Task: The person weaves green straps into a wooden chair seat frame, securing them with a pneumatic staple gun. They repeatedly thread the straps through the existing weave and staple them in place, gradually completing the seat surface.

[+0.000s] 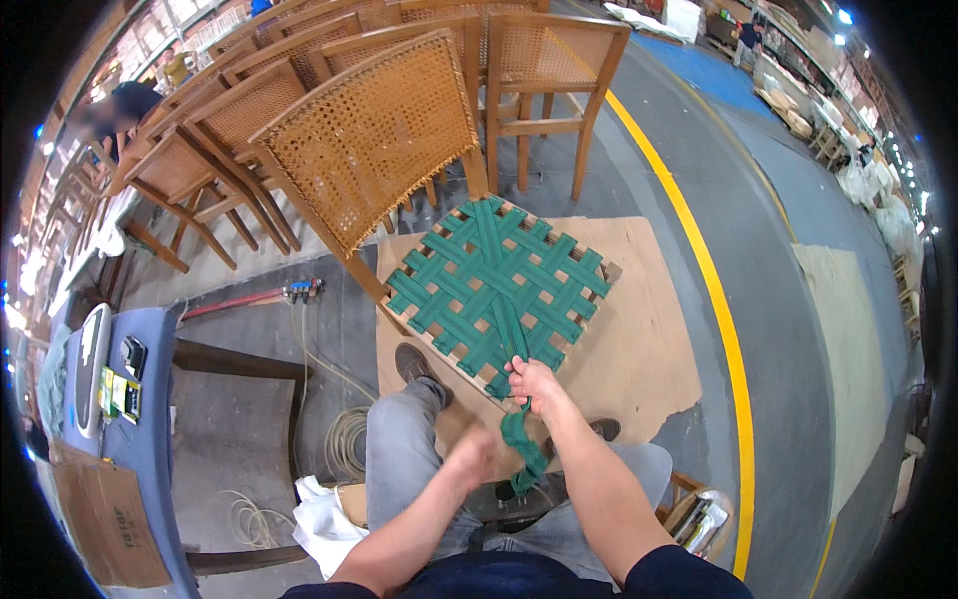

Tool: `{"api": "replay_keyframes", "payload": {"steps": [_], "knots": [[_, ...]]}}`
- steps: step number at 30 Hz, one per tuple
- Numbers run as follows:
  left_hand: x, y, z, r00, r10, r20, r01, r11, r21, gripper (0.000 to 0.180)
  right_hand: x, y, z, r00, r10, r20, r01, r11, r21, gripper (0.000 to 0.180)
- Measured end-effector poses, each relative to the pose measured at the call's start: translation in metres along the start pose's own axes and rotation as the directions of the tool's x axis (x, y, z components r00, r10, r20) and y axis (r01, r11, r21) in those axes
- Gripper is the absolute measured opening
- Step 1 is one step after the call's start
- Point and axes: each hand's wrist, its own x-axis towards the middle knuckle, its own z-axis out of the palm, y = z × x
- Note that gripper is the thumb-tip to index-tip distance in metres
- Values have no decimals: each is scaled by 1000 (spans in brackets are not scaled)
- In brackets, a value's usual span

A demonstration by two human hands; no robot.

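Our right hand [534, 384] grips the loose green webbing strap [521, 439] taut against the near edge of the woven chair seat [496, 292], while our blurred left hand [469, 457] sits unreadable.

A row of wooden chairs with cane backs [249, 100] fills the upper left of the frame. A yellow floor line [718, 309] curves down the right side. At the left edge stands a blue-covered table [150, 439], a cardboard box [105, 519] at lower left, and coiled hose [344, 439] lies near the centre bottom.
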Motion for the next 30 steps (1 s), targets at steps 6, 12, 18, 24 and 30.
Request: {"api": "replay_keyframes", "payload": {"steps": [6,12,18,24,30], "knots": [[83,93,18,664,383,-642,-540,839,-58,87,-35,39,24,997,-73,7,73,997,1,30],[111,96,44,529,316,-788,-597,798,-81,91,-84,76,13,988,-109,-111,108,994,-15,31],[87,110,69,490,156,-857,-321,947,-11,92,-133,59,44,976,-179,-126,196,972,133,32],[94,105,58,532,188,-826,-502,855,-129,92,-109,106,11,950,-238,-204,231,971,-58,34],[105,106,58,486,239,-841,-445,896,-3,96,-93,114,-4,945,-247,-215,229,968,-104,34]]}}
